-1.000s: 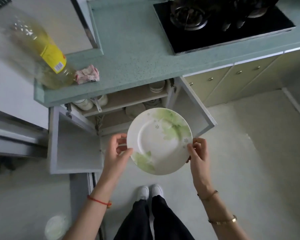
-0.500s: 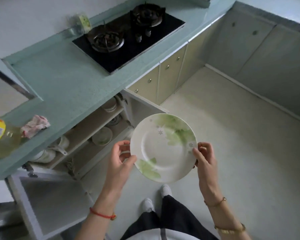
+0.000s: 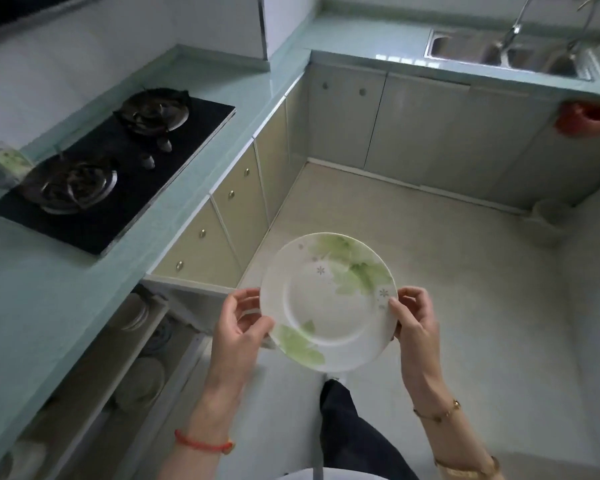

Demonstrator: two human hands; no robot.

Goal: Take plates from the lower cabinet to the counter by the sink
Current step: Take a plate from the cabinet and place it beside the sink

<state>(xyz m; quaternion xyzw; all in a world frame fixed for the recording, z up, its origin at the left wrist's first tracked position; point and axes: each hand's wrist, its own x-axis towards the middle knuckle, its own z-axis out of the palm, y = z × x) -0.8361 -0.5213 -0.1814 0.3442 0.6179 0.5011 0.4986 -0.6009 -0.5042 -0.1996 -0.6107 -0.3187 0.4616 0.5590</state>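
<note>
A white plate (image 3: 328, 303) with green leaf prints is held level over the floor in front of me. My left hand (image 3: 238, 327) grips its left rim, thumb on top. My right hand (image 3: 414, 318) pinches the right rim. The open lower cabinet (image 3: 142, 344) lies at the lower left, with more plates and bowls dimly visible on its shelves. The steel sink (image 3: 506, 53) sits at the far upper right, set in the pale green counter (image 3: 368, 43).
A black gas hob (image 3: 111, 168) with two burners is on the left counter. Closed cabinet doors (image 3: 426, 129) run under both counters. A red bag (image 3: 586, 119) hangs at the right. A pale bin (image 3: 548, 221) stands on the floor by the right wall.
The view has swung right from the open cabinet toward the sink corner. Both hands keep the same hold on the plate, which stays in front of me.
</note>
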